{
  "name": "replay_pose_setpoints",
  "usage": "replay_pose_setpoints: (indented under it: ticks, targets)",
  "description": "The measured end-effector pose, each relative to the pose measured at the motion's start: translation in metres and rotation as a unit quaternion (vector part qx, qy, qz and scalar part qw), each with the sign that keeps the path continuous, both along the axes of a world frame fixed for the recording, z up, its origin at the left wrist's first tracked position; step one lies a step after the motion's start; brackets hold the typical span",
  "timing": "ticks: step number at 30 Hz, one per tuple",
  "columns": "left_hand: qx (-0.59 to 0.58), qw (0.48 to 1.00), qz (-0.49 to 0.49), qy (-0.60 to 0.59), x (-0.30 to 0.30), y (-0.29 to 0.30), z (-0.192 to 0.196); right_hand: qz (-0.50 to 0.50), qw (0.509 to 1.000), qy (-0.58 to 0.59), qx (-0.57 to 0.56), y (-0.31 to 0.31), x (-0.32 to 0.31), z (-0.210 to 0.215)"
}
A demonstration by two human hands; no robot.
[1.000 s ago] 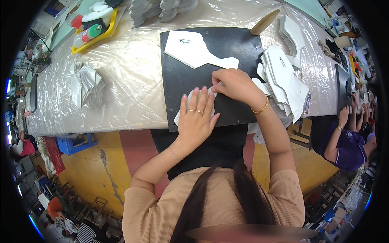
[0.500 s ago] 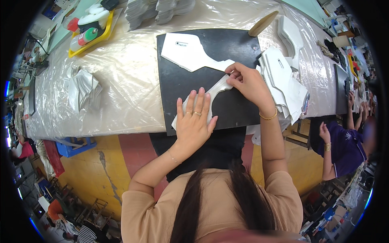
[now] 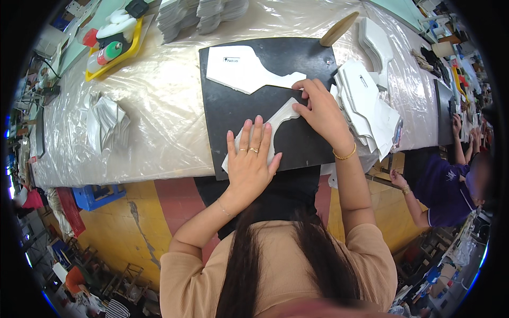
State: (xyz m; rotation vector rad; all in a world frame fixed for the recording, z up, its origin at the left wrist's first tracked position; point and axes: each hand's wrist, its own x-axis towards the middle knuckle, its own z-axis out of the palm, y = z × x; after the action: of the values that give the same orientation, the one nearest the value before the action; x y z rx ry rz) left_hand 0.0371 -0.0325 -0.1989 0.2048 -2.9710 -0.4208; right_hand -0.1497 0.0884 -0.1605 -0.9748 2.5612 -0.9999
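Note:
My left hand (image 3: 250, 164) lies flat with fingers spread on a white, curved-edged piece (image 3: 284, 115) that looks like paper or thin card, pressing it to a black board (image 3: 297, 151). Its lower part is hidden under the palm. Over the upper end of that piece is my right hand (image 3: 324, 114), thumb and curled index finger apart, with nothing visible between them. The index fingertip is beside the narrow tip of another white shaped stack (image 3: 233, 69), which carries a small dark print and lies farther up the board.
Right of the board lie white cut-outs (image 3: 360, 100) and another white stack (image 3: 375, 45). A pointed wooden tool (image 3: 339, 29) stands at the board's far corner. At left are crumpled white pieces (image 3: 106, 124) and a yellow tray (image 3: 114, 62) with bottles. A co-worker (image 3: 442, 191) is at right.
My right thumb and index finger have parted from their pinch at the white piece's upper end. My left hand remains flat on it. The co-worker's arm at right has moved lower and leftward.

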Motion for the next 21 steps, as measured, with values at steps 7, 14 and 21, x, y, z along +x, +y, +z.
replay_pose_setpoints:
  ticks: [7, 14, 21]
  targets:
    - [0.002, 1.000, -0.004, -0.016, 0.007, -0.006, 0.001, -0.012, 0.980, 0.193, -0.047, 0.003, 0.035, -0.004]
    - [-0.004, 1.000, -0.006, -0.015, 0.007, -0.006, -0.001, 0.210, 0.952, 0.196, 0.108, 0.013, 0.062, -0.024]
    - [0.004, 1.000, 0.004, 0.017, 0.008, -0.006, -0.001, 0.067, 0.965, 0.211, 0.137, 0.023, 0.053, -0.032]
